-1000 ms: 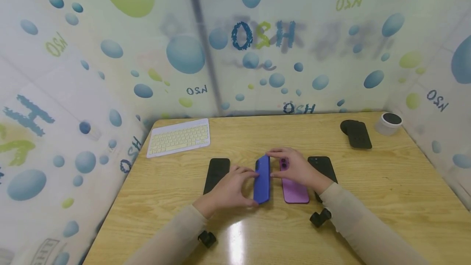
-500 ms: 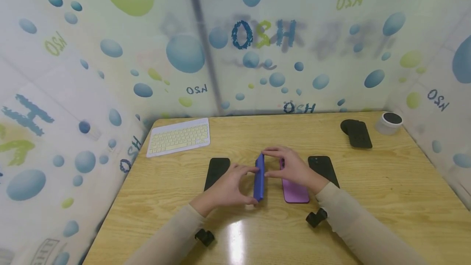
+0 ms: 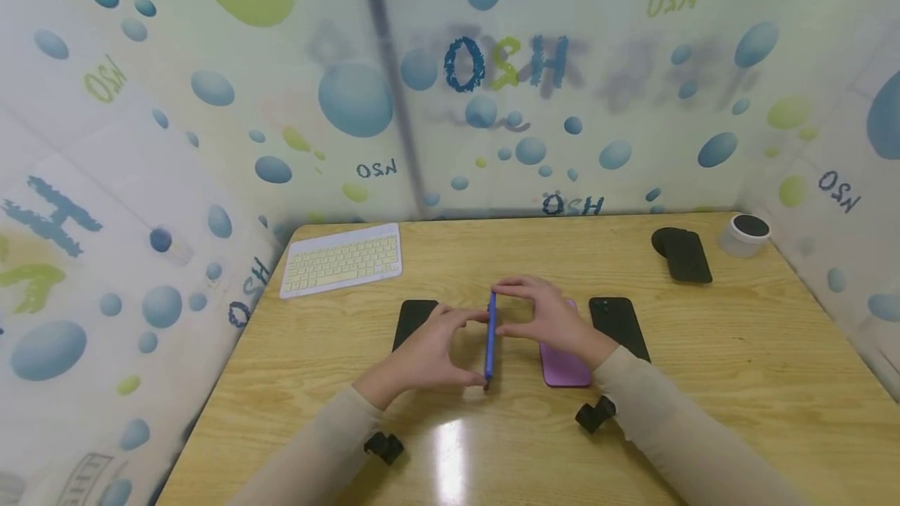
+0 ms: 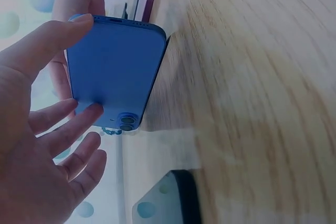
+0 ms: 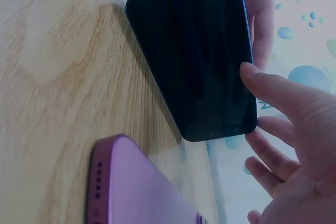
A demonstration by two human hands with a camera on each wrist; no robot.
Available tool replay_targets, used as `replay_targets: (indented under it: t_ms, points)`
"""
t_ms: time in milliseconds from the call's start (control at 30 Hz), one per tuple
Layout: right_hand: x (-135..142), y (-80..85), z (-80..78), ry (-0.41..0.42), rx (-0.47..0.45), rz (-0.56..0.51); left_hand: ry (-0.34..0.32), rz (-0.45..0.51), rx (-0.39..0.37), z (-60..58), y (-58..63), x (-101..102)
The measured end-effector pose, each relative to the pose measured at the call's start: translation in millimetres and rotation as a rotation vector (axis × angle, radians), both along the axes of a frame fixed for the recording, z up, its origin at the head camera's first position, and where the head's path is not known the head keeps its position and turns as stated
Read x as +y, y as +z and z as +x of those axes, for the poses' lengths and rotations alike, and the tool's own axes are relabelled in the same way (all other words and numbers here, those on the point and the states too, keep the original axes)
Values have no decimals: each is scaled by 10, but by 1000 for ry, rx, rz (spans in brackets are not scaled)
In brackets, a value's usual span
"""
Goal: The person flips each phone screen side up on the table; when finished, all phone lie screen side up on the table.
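Note:
A blue phone (image 3: 491,338) is upright on its long side, seen nearly edge-on in the head view. Its blue back (image 4: 115,66) with camera lenses faces left, its dark screen (image 5: 194,51) right. My left hand (image 3: 420,354) holds it by the near end with the thumb, fingertips against the back. My right hand (image 3: 551,322) pinches the far end, thumb at the screen side and a finger at the corner. Under my right hand lies a purple phone (image 3: 565,365). A black phone (image 3: 412,320) lies partly hidden behind my left hand. Another black phone (image 3: 619,326) lies further right.
A white keyboard (image 3: 342,260) lies at the back left of the wooden table (image 3: 295,397). At the back right are a flat black object on a round base (image 3: 685,256) and a white round container with a dark top (image 3: 745,234). Patterned walls surround the table.
The blue phone has turned from showing its blue back to standing nearly edge-on. Both hands have shifted slightly left with it, uncovering a little more of the right black phone.

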State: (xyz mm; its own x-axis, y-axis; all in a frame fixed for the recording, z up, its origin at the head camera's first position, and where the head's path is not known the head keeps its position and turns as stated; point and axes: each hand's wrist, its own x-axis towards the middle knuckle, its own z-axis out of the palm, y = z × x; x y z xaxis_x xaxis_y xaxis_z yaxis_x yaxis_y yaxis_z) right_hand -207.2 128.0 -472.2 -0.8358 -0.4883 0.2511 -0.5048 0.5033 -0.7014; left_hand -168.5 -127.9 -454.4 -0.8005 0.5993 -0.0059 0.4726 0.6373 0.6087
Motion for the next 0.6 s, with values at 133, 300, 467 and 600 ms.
replay_targets:
  t_ms: [133, 300, 467, 600]
  points:
    - [-30, -12, -1, -10, -1, 7, -11, 5, 14, 4, 27, -22]
    - [-82, 2, -2, -8, 14, 4, -22, -4, 67, 2, 55, -63]
    - [-127, 14, -9, 10, 10, -13, -37, 6, 96, -1, 57, -112]
    - [-139, -5, -28, 1, 7, 5, -37, 8, 94, -4, 58, -144]
